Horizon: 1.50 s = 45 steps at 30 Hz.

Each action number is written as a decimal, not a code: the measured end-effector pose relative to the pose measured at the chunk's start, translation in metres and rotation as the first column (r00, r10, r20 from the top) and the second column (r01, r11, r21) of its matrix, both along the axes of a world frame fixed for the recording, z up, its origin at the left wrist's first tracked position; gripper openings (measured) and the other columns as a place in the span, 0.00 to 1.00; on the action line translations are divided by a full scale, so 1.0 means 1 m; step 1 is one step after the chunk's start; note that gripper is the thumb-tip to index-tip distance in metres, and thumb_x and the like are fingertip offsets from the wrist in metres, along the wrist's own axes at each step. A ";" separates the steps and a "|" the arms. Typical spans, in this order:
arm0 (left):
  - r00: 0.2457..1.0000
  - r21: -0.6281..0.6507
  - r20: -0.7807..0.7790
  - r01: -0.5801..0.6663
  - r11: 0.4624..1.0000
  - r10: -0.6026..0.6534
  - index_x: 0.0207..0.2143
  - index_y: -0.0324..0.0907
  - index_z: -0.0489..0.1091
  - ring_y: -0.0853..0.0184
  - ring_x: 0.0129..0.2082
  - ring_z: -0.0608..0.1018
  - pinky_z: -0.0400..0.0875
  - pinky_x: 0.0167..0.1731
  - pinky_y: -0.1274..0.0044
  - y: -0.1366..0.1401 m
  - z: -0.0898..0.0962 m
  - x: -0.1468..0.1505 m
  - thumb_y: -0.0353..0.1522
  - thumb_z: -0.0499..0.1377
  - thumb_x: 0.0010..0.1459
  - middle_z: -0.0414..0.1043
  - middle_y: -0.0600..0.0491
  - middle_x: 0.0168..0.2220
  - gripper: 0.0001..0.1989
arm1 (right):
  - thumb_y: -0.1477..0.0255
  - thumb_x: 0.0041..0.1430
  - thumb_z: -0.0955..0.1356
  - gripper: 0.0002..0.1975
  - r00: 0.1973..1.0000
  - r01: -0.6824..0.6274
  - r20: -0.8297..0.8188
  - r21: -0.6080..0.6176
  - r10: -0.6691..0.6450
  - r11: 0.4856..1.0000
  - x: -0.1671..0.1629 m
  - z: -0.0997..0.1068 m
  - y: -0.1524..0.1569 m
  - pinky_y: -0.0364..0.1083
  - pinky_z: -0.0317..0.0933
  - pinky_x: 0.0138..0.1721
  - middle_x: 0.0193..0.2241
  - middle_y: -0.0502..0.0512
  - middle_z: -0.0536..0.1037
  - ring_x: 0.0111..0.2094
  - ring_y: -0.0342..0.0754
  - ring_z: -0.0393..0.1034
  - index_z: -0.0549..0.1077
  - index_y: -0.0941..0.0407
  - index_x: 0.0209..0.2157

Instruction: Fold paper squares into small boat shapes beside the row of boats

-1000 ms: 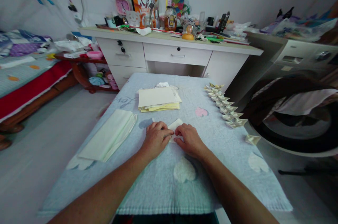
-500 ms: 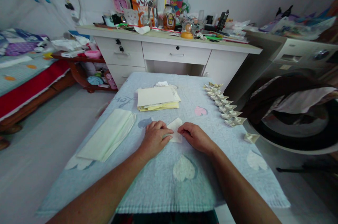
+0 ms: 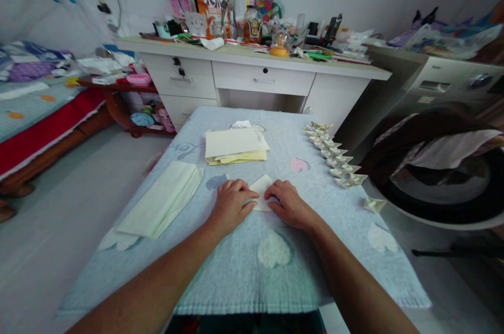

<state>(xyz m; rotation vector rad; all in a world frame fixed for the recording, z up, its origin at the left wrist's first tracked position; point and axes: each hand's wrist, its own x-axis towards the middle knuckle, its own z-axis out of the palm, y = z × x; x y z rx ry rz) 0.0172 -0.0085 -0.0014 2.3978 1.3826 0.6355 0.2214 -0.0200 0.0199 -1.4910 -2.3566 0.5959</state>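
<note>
A small cream sheet of folded paper (image 3: 261,192) lies on the cloth-covered table, its far end narrowing to a blunt tip. My left hand (image 3: 233,201) presses on its left side, fingers curled and thumb on the paper. At the right edge, my right hand (image 3: 289,202) grips it with bent fingers and the thumb nearer to me. Parts of the paper are hidden under both hands. Just beyond is a stack of cream and yellow paper (image 3: 235,145). A pale green folded sheet bundle (image 3: 159,201) rests left of my left arm.
Several folded paper boats (image 3: 339,162) stand in a row along the table's right side. One separate folded paper piece (image 3: 374,205) sits nearer the right edge. A cluttered white desk (image 3: 263,74) is behind the table, with a washing machine (image 3: 444,79) to the right.
My right hand has shifted its grip on the paper's right edge: the fingers have spread slightly and the thumb sits lower. My left hand stays in place.
</note>
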 end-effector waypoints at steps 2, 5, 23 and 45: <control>1.000 0.003 0.008 -0.003 1.000 0.003 0.41 0.53 0.77 0.61 0.43 0.68 0.59 0.43 0.67 0.000 0.000 0.000 0.34 0.61 0.55 0.69 0.53 0.39 0.11 | 0.74 0.58 0.65 0.06 0.999 0.035 0.032 0.016 -0.035 0.999 -0.005 0.000 -0.002 0.47 0.50 0.43 0.38 0.53 0.69 0.41 0.48 0.59 0.71 0.55 0.38; 1.000 0.002 0.012 -0.007 1.000 0.007 0.41 0.53 0.77 0.61 0.43 0.68 0.59 0.43 0.68 0.000 0.000 0.000 0.34 0.61 0.55 0.69 0.53 0.38 0.11 | 0.64 0.58 0.68 0.10 0.991 0.100 0.090 0.035 -0.103 0.994 -0.014 -0.001 -0.004 0.48 0.50 0.42 0.38 0.54 0.69 0.41 0.50 0.58 0.70 0.55 0.38; 0.998 -0.079 -0.012 0.058 0.995 -0.059 0.43 0.53 0.75 0.60 0.46 0.66 0.57 0.47 0.67 0.011 0.004 -0.020 0.35 0.64 0.51 0.68 0.53 0.42 0.15 | 0.62 0.55 0.69 0.13 0.960 0.179 0.210 0.055 -0.187 0.982 -0.025 -0.003 -0.005 0.50 0.50 0.41 0.41 0.56 0.68 0.43 0.54 0.58 0.69 0.54 0.38; 0.999 -0.134 -0.034 0.013 0.991 -0.017 0.29 0.44 0.71 0.61 0.45 0.66 0.58 0.47 0.69 0.014 0.010 -0.025 0.34 0.63 0.48 0.66 0.53 0.40 0.05 | 0.49 0.53 0.66 0.23 0.923 0.256 0.253 0.165 -0.292 0.952 -0.039 -0.008 -0.009 0.53 0.51 0.41 0.40 0.62 0.69 0.43 0.58 0.58 0.69 0.55 0.37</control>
